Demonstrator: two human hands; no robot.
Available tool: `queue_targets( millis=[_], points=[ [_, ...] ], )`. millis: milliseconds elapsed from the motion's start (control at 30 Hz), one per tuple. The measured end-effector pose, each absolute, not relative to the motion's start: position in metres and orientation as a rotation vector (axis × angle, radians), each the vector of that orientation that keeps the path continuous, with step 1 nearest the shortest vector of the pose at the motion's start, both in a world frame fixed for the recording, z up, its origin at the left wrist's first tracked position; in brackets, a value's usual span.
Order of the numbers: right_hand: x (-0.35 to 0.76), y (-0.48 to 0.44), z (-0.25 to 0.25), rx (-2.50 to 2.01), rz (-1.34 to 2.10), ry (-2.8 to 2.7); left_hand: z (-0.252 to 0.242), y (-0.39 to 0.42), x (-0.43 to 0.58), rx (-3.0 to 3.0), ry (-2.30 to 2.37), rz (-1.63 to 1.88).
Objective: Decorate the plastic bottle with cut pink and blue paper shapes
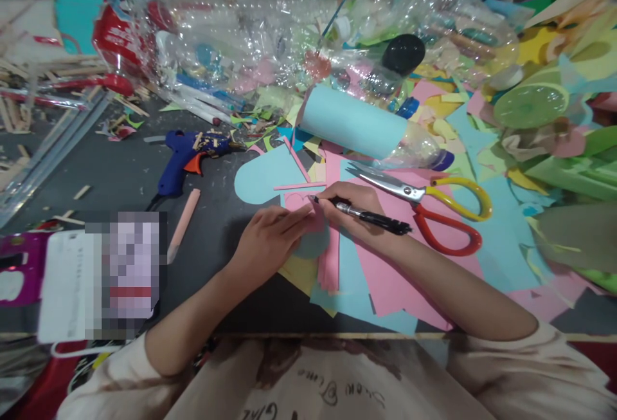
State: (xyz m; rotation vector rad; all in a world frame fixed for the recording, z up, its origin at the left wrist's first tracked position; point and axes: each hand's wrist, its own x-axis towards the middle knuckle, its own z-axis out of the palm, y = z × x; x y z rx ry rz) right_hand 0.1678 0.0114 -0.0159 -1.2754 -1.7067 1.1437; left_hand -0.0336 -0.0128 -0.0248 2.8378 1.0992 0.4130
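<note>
My right hand (351,206) is closed round a black pen (385,221), its tip low over a small pink piece of paper (294,200) where faint curved lines show. Flat across the near part of this paper lies my left hand (267,235), fingers stretched toward the pen tip. Just beyond are thin pink paper strips (299,186) and a light blue rounded paper piece (263,175). Scissors (409,193) with one yellow and one red handle rest beside my right hand, blades apart, on pink and blue sheets.
A plastic bottle wrapped in blue paper (354,123) lies behind my hands. To the left are a blue glue gun (180,159), a pink stick (184,224) and a white box-like object (67,288). Clear bottles (231,27) crowd the back; paper scraps (544,169) heap at right.
</note>
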Motion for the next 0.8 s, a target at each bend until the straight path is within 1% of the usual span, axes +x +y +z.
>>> queue_targets(
  millis=[67,200,433,667,800],
  points=[
    [0.1672,0.0111,-0.0147,-1.296,1.125,-1.715,-0.0248,-0.0129,-0.0329,2.837,1.104,0.420],
    [0.1667,0.0124,-0.0149,-1.406,1.020,-1.563,-0.0238,-0.0130,-0.0317,2.847,1.111,0.441],
    [0.1679,0.0139,-0.0174,-1.372,1.189,-1.609,-0.0217,-0.0127,-0.0308,2.844,1.107,0.436],
    [0.1680,0.0136,-0.0203,-1.437,1.080,-1.543,-0.0219,-0.0124,-0.0307,2.842,1.110,0.445],
    [0.1679,0.0149,-0.0181,-1.406,1.140,-1.562,-0.0227,-0.0123,-0.0319,2.840,1.101,0.414]
  ],
)
